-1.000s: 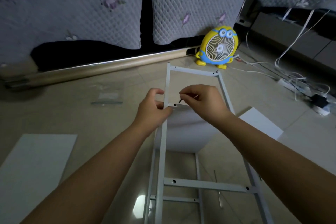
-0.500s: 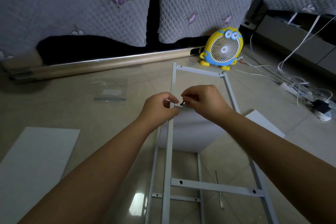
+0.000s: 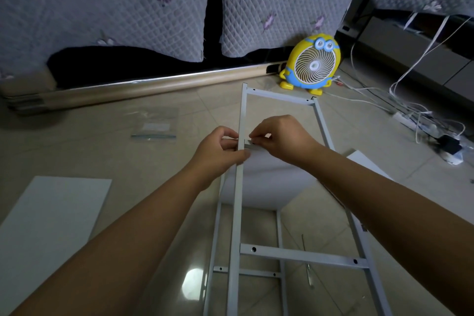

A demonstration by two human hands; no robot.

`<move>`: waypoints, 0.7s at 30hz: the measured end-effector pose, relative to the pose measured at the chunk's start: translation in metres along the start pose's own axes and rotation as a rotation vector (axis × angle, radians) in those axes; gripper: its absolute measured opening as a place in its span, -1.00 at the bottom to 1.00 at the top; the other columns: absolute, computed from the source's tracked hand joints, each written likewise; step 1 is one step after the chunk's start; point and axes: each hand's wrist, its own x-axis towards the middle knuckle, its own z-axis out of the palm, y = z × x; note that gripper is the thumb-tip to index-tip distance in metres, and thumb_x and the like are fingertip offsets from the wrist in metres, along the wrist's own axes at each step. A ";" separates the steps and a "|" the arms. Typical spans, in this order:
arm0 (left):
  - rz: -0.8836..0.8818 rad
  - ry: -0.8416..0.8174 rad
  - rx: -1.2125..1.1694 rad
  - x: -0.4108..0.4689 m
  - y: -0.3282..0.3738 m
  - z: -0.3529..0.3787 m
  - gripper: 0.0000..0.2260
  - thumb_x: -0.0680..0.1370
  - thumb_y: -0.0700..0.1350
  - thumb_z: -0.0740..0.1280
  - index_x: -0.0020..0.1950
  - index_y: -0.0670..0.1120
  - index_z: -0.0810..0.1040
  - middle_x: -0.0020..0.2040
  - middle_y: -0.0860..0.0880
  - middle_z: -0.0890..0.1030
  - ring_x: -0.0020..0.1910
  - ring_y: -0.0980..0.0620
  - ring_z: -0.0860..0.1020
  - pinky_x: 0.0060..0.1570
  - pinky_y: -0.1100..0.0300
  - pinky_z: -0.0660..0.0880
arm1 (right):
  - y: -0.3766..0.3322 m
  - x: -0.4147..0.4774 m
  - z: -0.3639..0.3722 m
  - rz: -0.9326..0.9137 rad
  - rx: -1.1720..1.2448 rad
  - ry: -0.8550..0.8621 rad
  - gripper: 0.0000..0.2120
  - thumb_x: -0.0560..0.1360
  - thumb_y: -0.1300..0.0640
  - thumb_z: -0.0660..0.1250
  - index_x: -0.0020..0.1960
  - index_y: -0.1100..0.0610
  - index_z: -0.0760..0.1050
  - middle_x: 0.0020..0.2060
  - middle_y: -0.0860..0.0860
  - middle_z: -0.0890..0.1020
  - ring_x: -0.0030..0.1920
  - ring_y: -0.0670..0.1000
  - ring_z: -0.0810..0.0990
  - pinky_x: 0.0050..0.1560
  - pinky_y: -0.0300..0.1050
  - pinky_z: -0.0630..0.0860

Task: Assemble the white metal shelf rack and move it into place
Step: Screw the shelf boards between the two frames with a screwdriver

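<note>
Head view showed the white metal frame lying lengthwise over the tiled floor, its long rails running from 6 o'clock up to 12 o'clock. The left hand gripped the left rail from the 9 o'clock side, its fingers curled over the rail and its thumb pressed against the near face just below them. Directly at 3 o'clock of that rail, the right hand had thumb and forefinger pinched together on a small dark part, held against the end of a short crossbar where it met the rail; the part was too small to name. The two hands' fingertips sat just beside each other, the rail between them. A white shelf panel lay under the frame at 6 o'clock of the hands. Another white panel lay at 8 o'clock, a clear plastic bag at 10 o'clock, and a yellow fan at 1 o'clock.
</note>
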 end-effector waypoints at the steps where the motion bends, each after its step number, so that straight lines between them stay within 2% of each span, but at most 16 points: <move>1: -0.004 -0.012 -0.015 0.000 -0.001 -0.001 -0.75 0.43 -0.33 0.39 -0.06 -0.05 0.41 -0.11 -0.03 0.61 -0.18 0.08 0.58 -0.23 0.32 0.51 | 0.001 0.001 0.000 0.008 -0.005 -0.010 -0.81 0.50 0.23 0.30 0.05 0.26 0.61 -0.03 0.18 0.65 -0.02 0.12 0.58 -0.11 -0.29 0.29; 4: -0.016 -0.068 -0.048 -0.002 -0.004 -0.005 -0.74 0.43 -0.34 0.38 -0.01 -0.07 0.43 -0.07 -0.04 0.59 -0.13 0.09 0.58 -0.22 0.38 0.52 | 0.000 0.004 0.000 0.051 -0.091 -0.070 -0.79 0.53 0.15 0.26 0.02 0.27 0.58 -0.06 0.16 0.59 -0.05 0.09 0.53 -0.14 -0.24 0.30; 9: -0.052 -0.100 -0.068 -0.004 -0.009 -0.010 -0.74 0.43 -0.32 0.39 0.04 -0.10 0.45 0.08 -0.16 0.55 0.08 -0.06 0.54 0.14 0.12 0.47 | -0.004 0.009 0.001 0.108 -0.163 -0.144 -0.73 0.56 0.07 0.20 0.02 0.27 0.52 -0.06 0.15 0.56 -0.04 0.09 0.50 -0.12 -0.16 0.32; 11: -0.063 -0.103 -0.066 -0.005 -0.008 -0.010 -0.75 0.42 -0.32 0.39 0.01 -0.08 0.46 0.12 -0.19 0.55 0.13 -0.10 0.53 0.21 0.06 0.45 | -0.008 0.011 0.003 0.131 -0.194 -0.152 -0.70 0.58 0.04 0.17 0.01 0.27 0.51 -0.16 0.10 0.52 -0.11 0.07 0.46 -0.16 -0.16 0.27; 13: -0.066 -0.087 -0.052 -0.005 -0.008 -0.010 -0.76 0.42 -0.31 0.40 -0.02 -0.05 0.46 0.12 -0.18 0.55 0.15 -0.10 0.52 0.23 0.03 0.45 | -0.011 0.011 0.005 0.134 -0.274 -0.157 -0.67 0.59 0.00 0.13 0.00 0.26 0.50 -0.34 0.00 0.35 -0.16 0.02 0.38 -0.17 -0.17 0.22; 14: -0.068 -0.077 -0.041 -0.005 -0.007 -0.009 -0.77 0.42 -0.30 0.41 -0.03 -0.05 0.46 0.10 -0.16 0.56 0.14 -0.09 0.53 0.22 0.04 0.46 | -0.012 0.010 0.006 0.130 -0.315 -0.158 -0.65 0.59 -0.01 0.12 0.00 0.26 0.50 -0.37 -0.01 0.28 -0.16 0.03 0.36 -0.17 -0.16 0.20; 17: -0.057 -0.052 -0.015 -0.007 -0.006 -0.007 -0.77 0.43 -0.28 0.40 0.02 -0.10 0.46 0.06 -0.08 0.55 0.10 0.00 0.53 0.14 0.14 0.47 | -0.010 0.007 0.005 0.105 -0.389 -0.170 -0.59 0.60 -0.05 0.08 -0.01 0.28 0.51 -0.40 0.00 0.22 -0.13 0.08 0.39 -0.19 -0.13 0.20; 19: -0.045 -0.042 0.009 -0.008 -0.005 -0.006 -0.75 0.44 -0.27 0.40 0.07 -0.11 0.45 0.03 -0.02 0.53 0.08 0.08 0.49 0.11 0.20 0.45 | -0.010 0.007 0.003 0.066 -0.405 -0.195 -0.56 0.60 -0.07 0.05 -0.03 0.27 0.51 -0.40 -0.01 0.25 -0.14 0.06 0.42 -0.20 -0.13 0.24; 21: -0.036 -0.038 0.035 -0.009 -0.004 -0.006 -0.74 0.45 -0.26 0.40 0.07 -0.10 0.44 0.03 -0.01 0.51 0.08 0.10 0.48 0.13 0.19 0.44 | -0.007 0.007 -0.002 0.028 -0.322 -0.232 -0.57 0.59 -0.08 0.07 0.01 0.24 0.54 -0.28 0.04 0.46 -0.13 0.05 0.50 -0.18 -0.13 0.33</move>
